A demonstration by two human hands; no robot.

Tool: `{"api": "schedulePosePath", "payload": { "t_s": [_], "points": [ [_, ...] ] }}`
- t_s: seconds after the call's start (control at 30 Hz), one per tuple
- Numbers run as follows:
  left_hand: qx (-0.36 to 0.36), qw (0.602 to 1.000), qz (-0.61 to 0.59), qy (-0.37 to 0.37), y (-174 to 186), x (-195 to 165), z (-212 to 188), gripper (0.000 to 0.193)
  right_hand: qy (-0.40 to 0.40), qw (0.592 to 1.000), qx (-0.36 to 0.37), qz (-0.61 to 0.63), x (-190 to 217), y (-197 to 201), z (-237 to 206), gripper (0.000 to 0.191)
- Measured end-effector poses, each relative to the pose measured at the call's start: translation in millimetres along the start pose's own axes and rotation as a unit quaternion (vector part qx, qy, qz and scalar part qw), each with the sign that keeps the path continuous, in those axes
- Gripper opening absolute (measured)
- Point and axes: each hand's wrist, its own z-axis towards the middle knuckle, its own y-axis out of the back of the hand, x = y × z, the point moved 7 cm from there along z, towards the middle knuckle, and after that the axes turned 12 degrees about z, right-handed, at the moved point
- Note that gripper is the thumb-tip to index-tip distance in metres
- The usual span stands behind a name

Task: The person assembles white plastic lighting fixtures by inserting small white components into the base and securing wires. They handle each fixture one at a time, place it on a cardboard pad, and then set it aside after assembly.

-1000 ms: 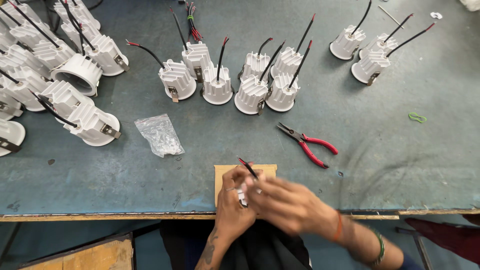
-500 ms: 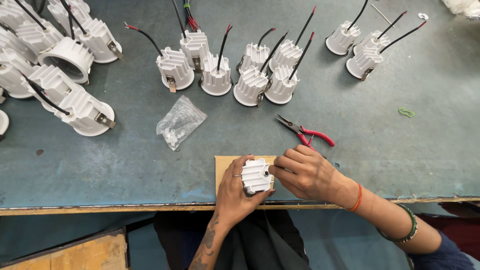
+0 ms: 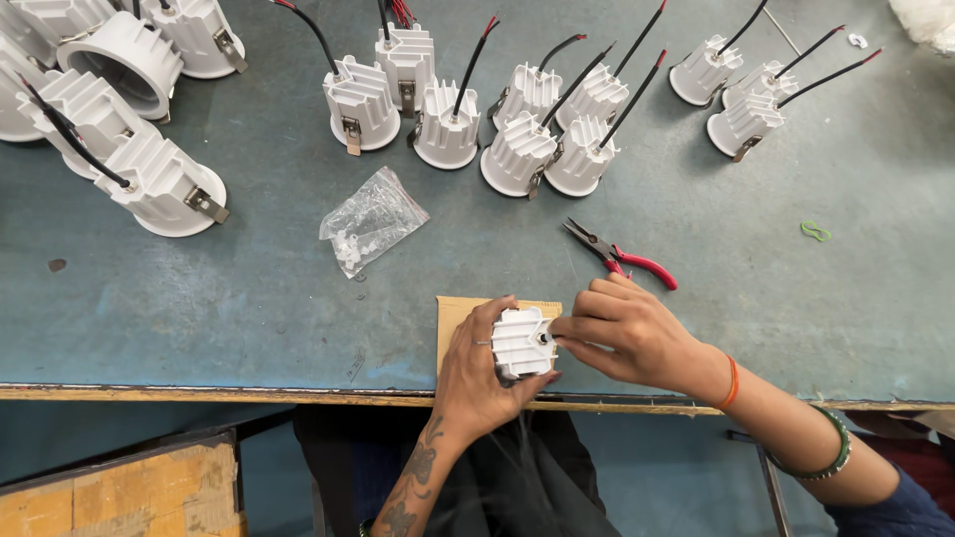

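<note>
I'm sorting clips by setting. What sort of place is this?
Probably a small lighting assembly workbench: rows of white finned lamp housings with wire leads, red-handled pliers, and a clear bag of small parts on a worn blue table.

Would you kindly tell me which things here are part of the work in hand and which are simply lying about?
In hand:
- white finned housing, gripped by the left hand
- right hand, fingertips at the housing's centre
- tan board beneath

Lying about:
- red-handled pliers
- clear bag of small white parts
- other wired housings
- green band
</note>
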Motion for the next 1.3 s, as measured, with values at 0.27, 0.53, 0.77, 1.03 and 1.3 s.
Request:
{"api": "schedulePosePath", "payload": {
  "t_s": [0.27, 0.53, 0.77, 1.03, 1.3],
  "points": [
    [-0.079, 0.993, 0.052, -0.069, 18.3, -32.0, -1.8, 0.038, -0.022, 0.999, 0.005, 0.026, 7.6, 5.2, -2.1, 0.027],
    [-0.088, 0.992, 0.086, -0.039, 11.2, -41.3, 13.8, 0.012, 0.007, 1.0, 0.009, -0.01, 17.0, 10.2, -4.1, 0.023],
    [-0.054, 0.992, 0.117, -0.008, 13.1, -41.2, 13.7, 0.009, 0.063, 0.993, 0.051, -0.084, 21.3, 7.7, -4.7, 0.031],
    [0.049, 0.987, 0.15, 0.026, 7.2, -31.0, 25.9, 0.01, 0.043, 0.996, 0.048, -0.069, 13.8, 9.3, -1.0, 0.038],
    [0.043, 0.993, 0.101, -0.036, 7.5, -16.2, 21.7, 0.025, -0.007, 0.998, 0.012, -0.056, 10.1, 10.6, 1.9, 0.015]
  ]
}}
